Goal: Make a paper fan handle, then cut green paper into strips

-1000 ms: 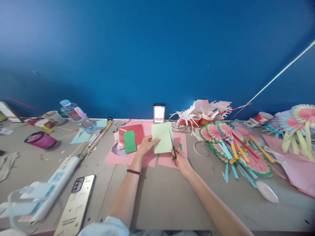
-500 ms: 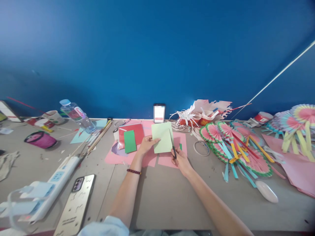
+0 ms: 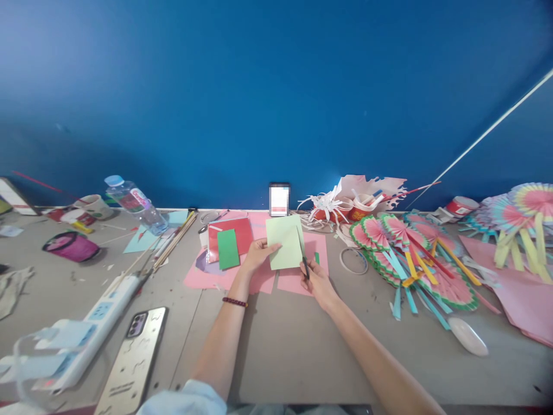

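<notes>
Head view: a pale green sheet is in front of the person, over pink paper on the grey table. Its long axis runs away from the body, the far end leaning slightly left. A slanting line or fold marks its right side.

The left hand pinches the left edge, thumb on top and fingers largely hidden. The right hand has its fingers curled round a dark tool, which points forward and a little left, its far end at the sheet's lower right edge; I cannot tell whether it has blades.

Beyond the far edge, near it, is a phone-like screen. A green card on a red packet limits the left side. To the right, grey tabletop separates the pink paper from a tape ring and paper fans. Nearer the body, tabletop spreads between the 2 forearms.
</notes>
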`<state>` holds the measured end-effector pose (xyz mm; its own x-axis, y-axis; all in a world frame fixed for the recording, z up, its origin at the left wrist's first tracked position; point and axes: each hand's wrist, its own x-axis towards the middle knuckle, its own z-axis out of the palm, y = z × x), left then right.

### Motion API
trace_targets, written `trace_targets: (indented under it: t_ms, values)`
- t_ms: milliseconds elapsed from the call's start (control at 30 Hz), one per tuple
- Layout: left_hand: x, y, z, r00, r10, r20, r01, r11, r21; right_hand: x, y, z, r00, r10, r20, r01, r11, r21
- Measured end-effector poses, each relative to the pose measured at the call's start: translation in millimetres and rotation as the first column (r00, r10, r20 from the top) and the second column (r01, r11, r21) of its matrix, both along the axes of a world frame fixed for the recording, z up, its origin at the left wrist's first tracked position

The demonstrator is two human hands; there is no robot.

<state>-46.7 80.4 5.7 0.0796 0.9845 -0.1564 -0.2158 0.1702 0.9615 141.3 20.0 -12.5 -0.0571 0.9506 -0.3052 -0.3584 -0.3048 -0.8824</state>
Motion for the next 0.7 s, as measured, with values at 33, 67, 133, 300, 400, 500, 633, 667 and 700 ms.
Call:
trace_targets:
  t_ms: [33,67,133,300,400,500,633,667,700]
  values:
    - [0.1,-0.3,0.6,1.0,-0.002,0.003,0.002,1.0,-0.001,-0.1,0.0,-0.2,1.0,-0.001,0.001,0.001,1.0,0.005]
    - [0.2,-0.5,1.0,1.0,-0.004,0.005,0.004,1.0,-0.001,-0.1,0.1,-0.6,1.0,-0.002,0.002,0.002,1.0,0.008]
    - [0.4,-0.7,1.4,1.0,-0.005,0.007,0.005,1.0,0.0,0.3,0.3,-2.3,1.0,-0.005,0.003,0.005,1.0,0.014]
    - [0.3,0.5,-0.9,1.0,0.0,0.008,0.0,1.0,0.002,2.1,0.7,-6.5,1.0,-0.005,0.004,0.005,1.0,0.012]
    - [0.6,0.3,-0.4,1.0,-0.002,0.011,0.002,1.0,0.005,2.2,0.6,-6.0,1.0,-0.006,0.005,0.006,1.0,0.005]
    - [1.4,-1.1,2.8,1.0,-0.004,0.011,0.004,1.0,-0.005,1.0,0.1,-2.4,1.0,-0.01,0.004,0.01,1.0,0.0]
    - [1.9,-1.5,4.2,1.0,-0.003,0.01,0.003,1.0,-0.01,0.0,0.2,0.4,1.0,-0.002,0.004,0.002,1.0,-0.008]
    - [1.8,-1.1,3.3,1.0,-0.002,0.008,0.002,1.0,-0.008,0.1,0.4,-0.3,1.0,-0.003,0.003,0.003,1.0,-0.009]
    - [1.5,-0.7,2.2,1.0,-0.003,0.005,0.003,1.0,-0.006,0.3,0.7,-1.4,1.0,-0.004,0.002,0.004,1.0,-0.009]
